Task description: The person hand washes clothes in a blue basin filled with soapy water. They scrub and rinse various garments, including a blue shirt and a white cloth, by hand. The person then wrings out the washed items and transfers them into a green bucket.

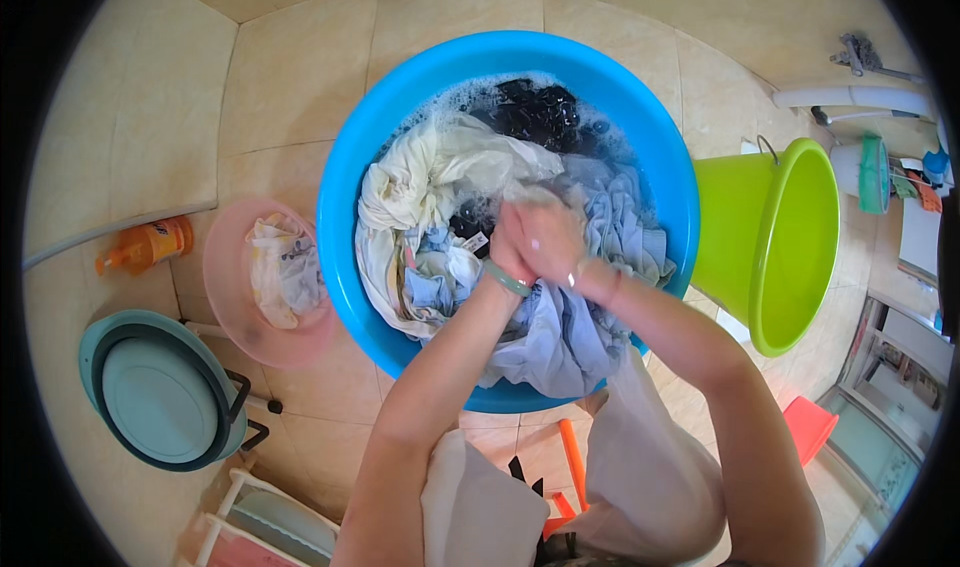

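Observation:
A large blue basin (pixel 347 147) holds soapy water and a heap of wet laundry. Over its middle my two hands are pressed together. My left hand (pixel 512 249), below a green bangle, is closed and partly hidden by my right hand (pixel 552 235), whose fingers are curled over it. Both grip a wet white garment (pixel 440 157), which runs from them toward the left side of the basin. Light blue clothes (pixel 575 332) lie under and right of my hands. Dark clothes (pixel 535 115) float among suds at the far side.
Left of the basin are a pink tub (pixel 225 297) with cloth in it, an orange bottle (pixel 150 245) on its side and stacked grey-green basins (pixel 160 397). A tipped lime-green bucket (pixel 735 227) touches the right. A red stool (pixel 805 429) stands at lower right.

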Available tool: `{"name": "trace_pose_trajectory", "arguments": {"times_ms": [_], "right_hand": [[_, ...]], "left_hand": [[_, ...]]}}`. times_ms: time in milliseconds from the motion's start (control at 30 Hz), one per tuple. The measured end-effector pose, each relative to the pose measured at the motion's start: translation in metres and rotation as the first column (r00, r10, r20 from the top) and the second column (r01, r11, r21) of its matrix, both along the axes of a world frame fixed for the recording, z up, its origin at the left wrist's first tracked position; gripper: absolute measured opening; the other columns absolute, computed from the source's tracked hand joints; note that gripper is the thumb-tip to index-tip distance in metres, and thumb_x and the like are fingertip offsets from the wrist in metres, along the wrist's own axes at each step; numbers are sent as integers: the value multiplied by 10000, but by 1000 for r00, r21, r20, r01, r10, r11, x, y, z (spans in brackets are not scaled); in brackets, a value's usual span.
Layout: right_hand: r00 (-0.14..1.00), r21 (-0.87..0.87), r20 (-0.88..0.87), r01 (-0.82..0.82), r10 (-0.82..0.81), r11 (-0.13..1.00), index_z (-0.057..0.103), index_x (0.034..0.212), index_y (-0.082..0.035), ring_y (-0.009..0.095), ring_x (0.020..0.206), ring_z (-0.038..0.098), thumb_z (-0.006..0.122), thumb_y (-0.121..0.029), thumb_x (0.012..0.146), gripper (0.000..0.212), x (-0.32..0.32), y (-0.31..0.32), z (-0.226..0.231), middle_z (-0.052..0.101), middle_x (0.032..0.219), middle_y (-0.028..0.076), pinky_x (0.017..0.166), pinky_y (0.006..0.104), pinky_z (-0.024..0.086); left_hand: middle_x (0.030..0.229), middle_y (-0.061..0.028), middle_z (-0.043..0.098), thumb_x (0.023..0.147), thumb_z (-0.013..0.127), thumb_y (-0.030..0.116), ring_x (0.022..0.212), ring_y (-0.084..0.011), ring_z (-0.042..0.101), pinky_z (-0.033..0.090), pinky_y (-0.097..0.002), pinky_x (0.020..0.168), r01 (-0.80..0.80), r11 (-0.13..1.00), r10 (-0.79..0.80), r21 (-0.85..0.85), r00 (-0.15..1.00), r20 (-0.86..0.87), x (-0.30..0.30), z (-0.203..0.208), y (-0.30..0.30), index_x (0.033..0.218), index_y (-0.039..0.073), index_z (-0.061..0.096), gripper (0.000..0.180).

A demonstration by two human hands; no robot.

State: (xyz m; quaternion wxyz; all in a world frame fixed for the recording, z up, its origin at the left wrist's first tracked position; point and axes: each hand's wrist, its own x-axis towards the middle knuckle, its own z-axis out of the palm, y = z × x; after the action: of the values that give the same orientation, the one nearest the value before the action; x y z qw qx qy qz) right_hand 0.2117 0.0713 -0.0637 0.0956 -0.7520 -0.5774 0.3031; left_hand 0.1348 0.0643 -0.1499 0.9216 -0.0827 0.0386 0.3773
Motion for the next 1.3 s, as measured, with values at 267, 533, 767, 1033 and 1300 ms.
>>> {"name": "trace_pose_trajectory", "arguments": {"times_ms": [267,533,767,1033,1300], "right_hand": [[960,-74,238,-134,148,988,652,790,-46,360,768,691,550,-205,859,201,41,55,-35,688,814,193,670,457,564],[952,164,93,-303,291,939,618,773,-20,386,702,665,485,-259,912,307,7,-4,22,652,726,214,640,462,547],[947,-177,266,-136,180,975,710,949,-32,337,828,693,558,-203,853,247,57,67,-51,686,850,208,726,434,569],[962,265,-71,-238,265,934,639,770,-45,355,685,669,512,-266,899,286,-6,-22,39,665,736,192,599,489,518],[928,-109,313,-175,201,978,687,863,-37,310,763,697,564,-197,847,203,50,69,-48,698,826,157,674,402,574]], "left_hand": [[1362,-120,505,1015,310,467,1254,-293,477,369,-435,1075,29,935,-188,-353,885,-426,25,39,13,1356,101,453,519],[1249,-115,563,1012,319,437,1185,-278,517,401,-428,1033,-21,1000,18,17,992,125,4,-10,0,1189,103,546,441],[1378,-109,499,1017,309,460,1267,-280,464,330,-444,1100,9,938,-152,-347,909,-387,31,38,7,1378,76,423,539],[1289,-79,556,999,359,411,1186,-271,526,399,-435,1037,70,991,-86,-113,986,-142,-9,8,1,1320,119,493,454],[1373,-92,504,1008,309,495,1270,-273,463,334,-422,1102,9,907,-175,-420,918,-357,27,42,6,1357,92,451,551]]}}
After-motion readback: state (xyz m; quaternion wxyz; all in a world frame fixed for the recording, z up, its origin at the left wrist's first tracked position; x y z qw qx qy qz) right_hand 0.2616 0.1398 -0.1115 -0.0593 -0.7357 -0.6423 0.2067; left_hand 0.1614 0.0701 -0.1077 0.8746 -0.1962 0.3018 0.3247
